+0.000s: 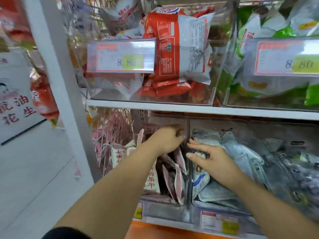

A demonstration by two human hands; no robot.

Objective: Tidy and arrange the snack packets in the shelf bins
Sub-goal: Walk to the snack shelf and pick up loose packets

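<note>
Landmark: the divider (188, 128) between the two lower bins.
Lower tags: two; one (219, 223) on the front wall just right of the divider, and a cut-off yellow one left of it.
Left bin (164, 209): touches the divider's left side.
Maroon packets (179, 183): in the left bin. At least four stand on edge against the divider, long axes upright and tops leaning away. Two white ones with red characters stand further left, also upright.
Right bin (250, 219): touches the divider's right side.
Blue packets (241, 152): a loose heap in the right bin, at least four, exact count unclear. One stands upright against the divider. The others lie overlapped, long axes slanting away to the right.
Right hand (210, 159): just right of the divider, fingers apart and lightly bent, tips resting on the blue packets.
Left hand (165, 140): just left of the divider, deep in the left bin. Its fingertips are blurred, so I cannot tell whether they grip anything.
Upper bins: two, above the divider. Red packets (165, 49) sit directly above, mostly upright; green packets (284, 87) lie up to the right.
Upper tags (120, 56): two, both reading 8.80.
</note>
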